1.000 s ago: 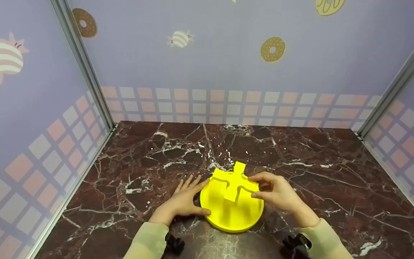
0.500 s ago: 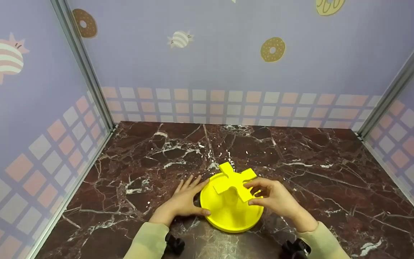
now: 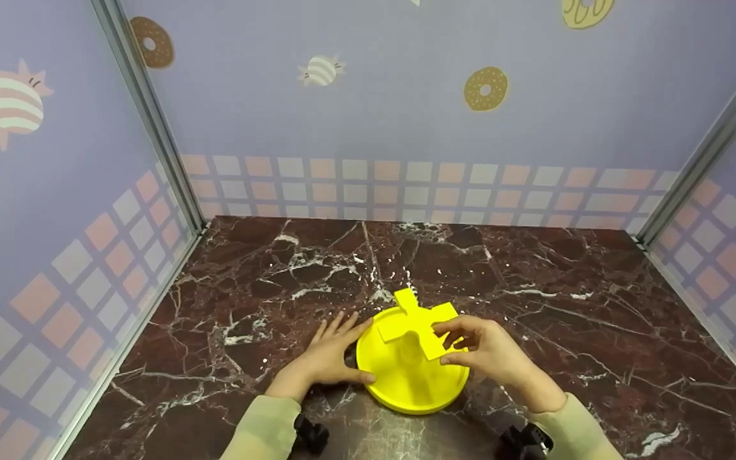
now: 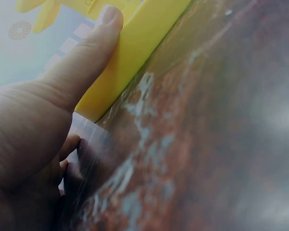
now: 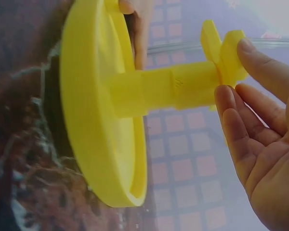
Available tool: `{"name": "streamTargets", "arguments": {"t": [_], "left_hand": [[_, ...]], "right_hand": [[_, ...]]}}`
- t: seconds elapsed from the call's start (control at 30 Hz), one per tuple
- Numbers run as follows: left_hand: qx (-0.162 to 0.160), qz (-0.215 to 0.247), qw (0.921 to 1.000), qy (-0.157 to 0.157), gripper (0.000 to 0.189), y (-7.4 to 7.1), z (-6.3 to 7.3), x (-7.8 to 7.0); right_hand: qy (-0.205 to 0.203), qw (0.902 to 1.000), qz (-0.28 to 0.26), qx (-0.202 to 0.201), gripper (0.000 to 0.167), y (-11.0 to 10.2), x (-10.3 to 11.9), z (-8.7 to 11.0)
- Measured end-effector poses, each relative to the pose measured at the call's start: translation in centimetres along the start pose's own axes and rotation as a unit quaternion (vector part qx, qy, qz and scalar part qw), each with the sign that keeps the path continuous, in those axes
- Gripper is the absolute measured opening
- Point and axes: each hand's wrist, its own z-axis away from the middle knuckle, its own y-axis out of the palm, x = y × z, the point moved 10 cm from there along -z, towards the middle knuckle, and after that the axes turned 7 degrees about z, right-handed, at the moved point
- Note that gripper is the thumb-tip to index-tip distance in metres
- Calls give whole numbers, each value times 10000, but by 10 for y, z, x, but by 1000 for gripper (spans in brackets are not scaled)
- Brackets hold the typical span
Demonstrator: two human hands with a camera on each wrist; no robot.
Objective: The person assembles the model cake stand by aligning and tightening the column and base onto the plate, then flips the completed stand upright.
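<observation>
A yellow round base with a raised rim [image 3: 413, 404] sits on the dark marbled tabletop. From its centre rises a thick yellow post [image 5: 159, 90], topped by a four-armed yellow cross [image 3: 414, 322]. My right hand [image 3: 492, 351] pinches one arm of the cross between thumb and fingers; the right wrist view has the thumb [image 5: 267, 65] on its top side and fingertips underneath, near the post. At the base's left side lies my left hand [image 3: 323, 358], fingers spread and straight. Its thumb [image 4: 94, 50] rests on the rim.
Patterned lilac panels with pale tiles [image 3: 419, 188] enclose the back and both sides of the tabletop [image 3: 214, 383]. Metal posts [image 3: 151, 121] stand at the corners. White marks [image 3: 374, 281] are scattered over the stone beyond the base.
The cross has turned clockwise as seen from above, with my right hand shifting slightly toward me. Over the last half second it is nearly still. My left hand and the base have stayed put.
</observation>
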Motion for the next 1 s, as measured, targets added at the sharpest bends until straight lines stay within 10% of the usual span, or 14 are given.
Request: {"name": "streamTargets", "arguments": {"t": [0.53, 1.0], "left_hand": [[5, 35, 10000, -46, 111, 0, 0, -1], [7, -16, 10000, -44, 112, 1, 0, 0]], "right_hand": [[218, 9943, -581, -867, 34, -47, -22, -17], [563, 9974, -418, -136, 43, -20, -41, -30]]}}
